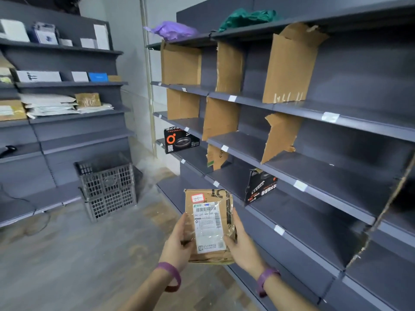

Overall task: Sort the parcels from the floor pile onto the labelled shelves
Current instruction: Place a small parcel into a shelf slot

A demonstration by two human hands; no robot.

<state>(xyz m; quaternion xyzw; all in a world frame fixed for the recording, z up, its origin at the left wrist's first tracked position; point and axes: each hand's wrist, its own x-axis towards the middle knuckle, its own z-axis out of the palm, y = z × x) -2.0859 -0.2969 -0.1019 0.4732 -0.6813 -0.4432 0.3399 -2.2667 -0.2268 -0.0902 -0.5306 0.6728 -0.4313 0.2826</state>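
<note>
The parcel is clasped at its lower edges between the left hand and right hand, label face-up, presumably to be read before a shelf beyond is chosen.

I am looking into a parcel-sorting storeroom. Dark grey metal shelving lines the right side, its edges carrying small white paper tags, its bays split by torn brown cardboard dividers. A second grey rack on the left holds stacked white mailing envelopes. A grey slotted plastic crate stands on the floor, and a brown cardboard parcel bears a barcoded shipping label.
</note>
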